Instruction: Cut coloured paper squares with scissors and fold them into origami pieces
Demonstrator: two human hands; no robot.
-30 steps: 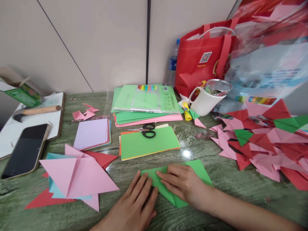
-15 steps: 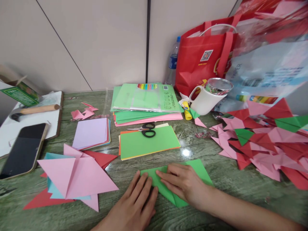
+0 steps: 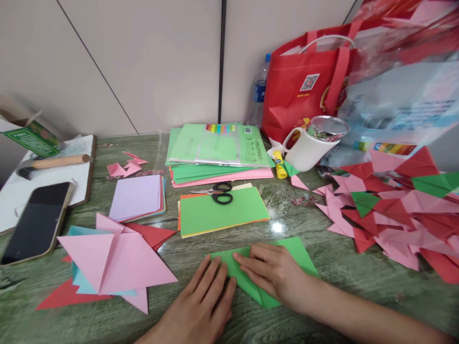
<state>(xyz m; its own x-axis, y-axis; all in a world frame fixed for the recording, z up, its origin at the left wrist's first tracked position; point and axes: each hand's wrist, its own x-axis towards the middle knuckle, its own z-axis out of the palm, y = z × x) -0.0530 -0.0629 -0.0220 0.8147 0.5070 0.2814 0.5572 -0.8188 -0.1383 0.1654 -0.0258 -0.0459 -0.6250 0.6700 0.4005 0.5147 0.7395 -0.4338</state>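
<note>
A folded green paper sheet (image 3: 297, 255) lies near the front of the green table (image 3: 344, 286). My right hand (image 3: 274, 272) lies flat on it, fingers stretched out and pointing left, pressing the fold. My left hand (image 3: 204, 306) rests palm down beside it, its fingertips at the paper's left edge, fingers apart. Neither hand grips anything.
Folded pink, red and blue triangles (image 3: 114, 263) lie front left; a larger heap (image 3: 394, 215) at the right. Behind the hands: green sheets (image 3: 222, 210) with scissors (image 3: 217, 191), a paper pack (image 3: 218, 153), purple squares (image 3: 138, 198), a mug (image 3: 310, 143), glue stick (image 3: 278, 165), red bag (image 3: 304, 86), phone (image 3: 36, 222).
</note>
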